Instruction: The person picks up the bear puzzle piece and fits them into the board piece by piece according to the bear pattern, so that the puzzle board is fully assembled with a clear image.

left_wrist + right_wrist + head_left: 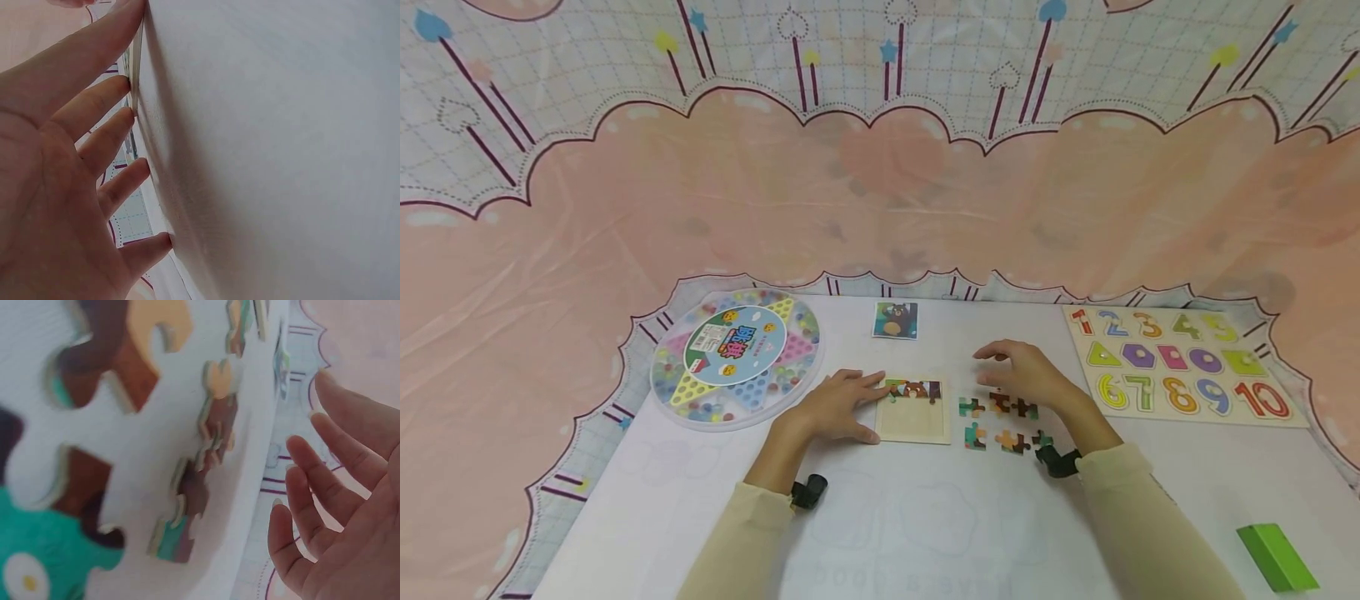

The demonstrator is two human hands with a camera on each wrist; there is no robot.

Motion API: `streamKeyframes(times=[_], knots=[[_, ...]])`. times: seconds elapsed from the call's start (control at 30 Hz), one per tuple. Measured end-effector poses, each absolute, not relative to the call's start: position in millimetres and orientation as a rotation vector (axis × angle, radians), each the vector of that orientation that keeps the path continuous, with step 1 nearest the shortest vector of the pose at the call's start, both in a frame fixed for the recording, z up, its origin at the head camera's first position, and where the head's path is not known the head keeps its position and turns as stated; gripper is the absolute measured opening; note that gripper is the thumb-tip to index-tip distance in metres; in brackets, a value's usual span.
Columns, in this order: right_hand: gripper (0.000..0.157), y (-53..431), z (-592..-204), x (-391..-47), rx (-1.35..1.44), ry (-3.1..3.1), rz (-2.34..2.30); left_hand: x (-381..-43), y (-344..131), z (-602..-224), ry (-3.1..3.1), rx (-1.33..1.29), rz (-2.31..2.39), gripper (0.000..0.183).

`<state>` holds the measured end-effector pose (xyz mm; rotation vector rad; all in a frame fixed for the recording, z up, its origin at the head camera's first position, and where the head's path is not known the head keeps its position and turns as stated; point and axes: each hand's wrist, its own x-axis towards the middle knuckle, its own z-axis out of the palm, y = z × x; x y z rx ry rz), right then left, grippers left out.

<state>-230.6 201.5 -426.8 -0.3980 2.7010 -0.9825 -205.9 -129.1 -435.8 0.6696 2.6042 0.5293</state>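
Head view: wooden tray (913, 425), puzzle pieces (916, 389) along far edge.

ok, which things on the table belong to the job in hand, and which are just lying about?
Job:
wooden puzzle tray
placed pieces along its far edge
loose puzzle pieces beside it
picture card, probably the reference

Lying about:
round game board
number-and-shape board
green block
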Motion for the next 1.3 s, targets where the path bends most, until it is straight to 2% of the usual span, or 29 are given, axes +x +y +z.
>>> streamKeyframes(times=[0.53, 1.07, 1.3], knots=[[0.040, 200, -446, -222, -0.465, 2.595, -0.979, -205, -129, -436, 2.609, 0.675, 0.537, 0.079], [0.019, 197, -450, -220, -0.546, 2.597, -0.958, -205, -130, -436, 2.604, 0.677, 0.541, 0.079], [0.015, 194, -449, -219, -0.515, 2.623, -0.913, -204, -131, -436, 2.604, 0.680, 0.547, 0.079]])
